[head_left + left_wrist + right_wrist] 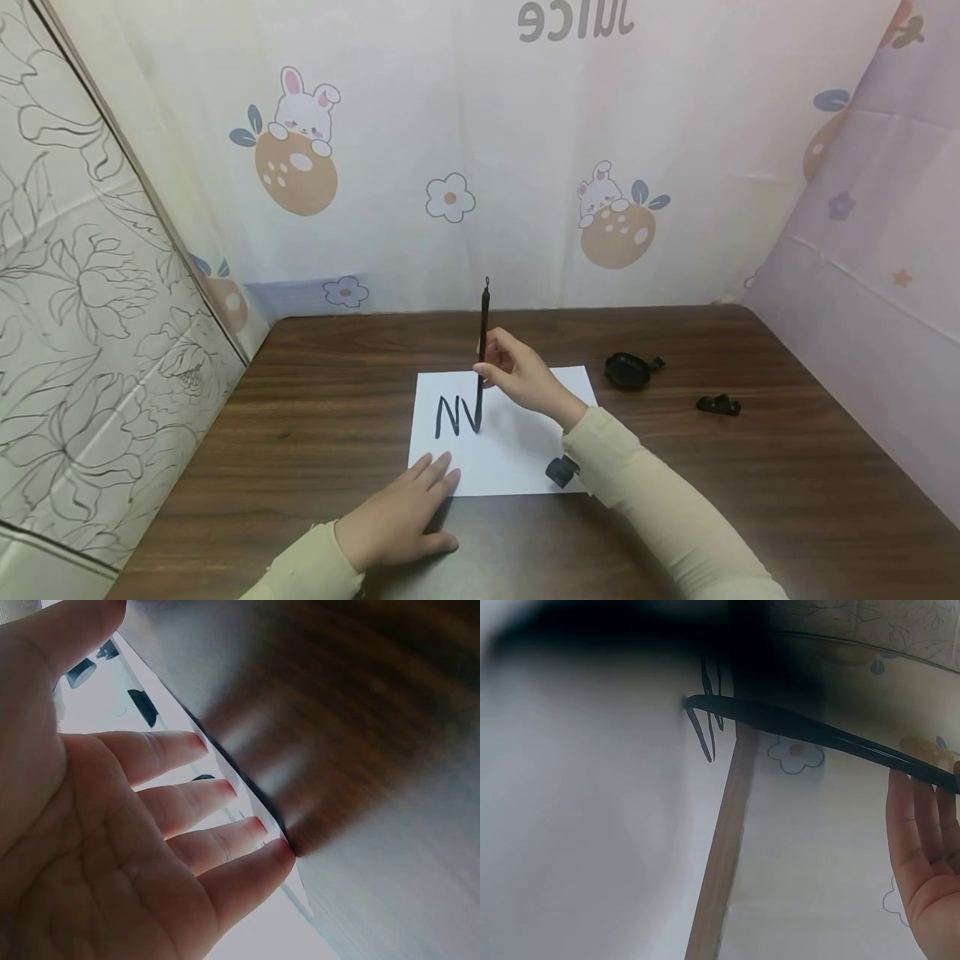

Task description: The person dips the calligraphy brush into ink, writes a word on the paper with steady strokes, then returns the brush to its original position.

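My right hand (pixel 517 373) pinches a dark writing brush (pixel 483 325) that stands nearly upright over a white sheet of paper (pixel 517 467). The brush's tip meets the paper at the lower end of a slanting black stroke (pixel 468 414). Left of that stroke is a black letter N (pixel 447 417). In the right wrist view the brush (pixel 817 735) runs from the fingers to the bent tip on the paper. My left hand (pixel 401 512) lies with fingers spread, its fingertips (pixel 225 787) on the sheet's lower left corner.
A small black dish (pixel 628 370) stands right of the paper on the brown wooden table (pixel 322 417). Farther right lies a small black object (pixel 718 405). Another dark piece (pixel 559 472) sits on the paper's lower right, beside my right sleeve. A printed curtain (pixel 510 108) hangs behind.
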The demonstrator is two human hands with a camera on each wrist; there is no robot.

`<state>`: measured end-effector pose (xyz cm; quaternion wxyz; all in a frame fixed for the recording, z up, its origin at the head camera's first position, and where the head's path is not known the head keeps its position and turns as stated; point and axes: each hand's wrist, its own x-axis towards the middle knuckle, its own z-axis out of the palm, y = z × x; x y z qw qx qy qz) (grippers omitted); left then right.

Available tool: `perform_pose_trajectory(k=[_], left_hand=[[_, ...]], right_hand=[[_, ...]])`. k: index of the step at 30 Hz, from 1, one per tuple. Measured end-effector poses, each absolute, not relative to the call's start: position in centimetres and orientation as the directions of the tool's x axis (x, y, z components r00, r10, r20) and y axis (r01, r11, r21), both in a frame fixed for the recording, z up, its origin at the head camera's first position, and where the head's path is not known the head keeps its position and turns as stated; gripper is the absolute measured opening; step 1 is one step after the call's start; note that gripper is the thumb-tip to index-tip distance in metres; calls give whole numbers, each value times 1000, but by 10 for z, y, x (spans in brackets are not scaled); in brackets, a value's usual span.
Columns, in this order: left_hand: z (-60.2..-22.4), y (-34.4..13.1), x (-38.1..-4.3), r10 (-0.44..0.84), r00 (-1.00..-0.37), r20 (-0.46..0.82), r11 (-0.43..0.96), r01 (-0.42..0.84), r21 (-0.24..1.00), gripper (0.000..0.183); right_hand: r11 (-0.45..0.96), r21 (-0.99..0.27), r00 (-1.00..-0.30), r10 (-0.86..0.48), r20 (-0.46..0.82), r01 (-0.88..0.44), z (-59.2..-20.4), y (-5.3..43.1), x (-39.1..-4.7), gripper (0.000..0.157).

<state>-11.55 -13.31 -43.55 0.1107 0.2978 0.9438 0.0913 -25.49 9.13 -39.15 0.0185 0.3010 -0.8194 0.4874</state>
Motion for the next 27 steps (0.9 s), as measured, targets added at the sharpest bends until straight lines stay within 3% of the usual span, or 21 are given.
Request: perform_pose_trajectory(k=[27], left_hand=[[-437, -135, -118, 596, -792, -133, 796, 561, 227, 80]], right_hand=[[309, -783, -808, -451, 380, -541, -391, 91, -268, 21]])
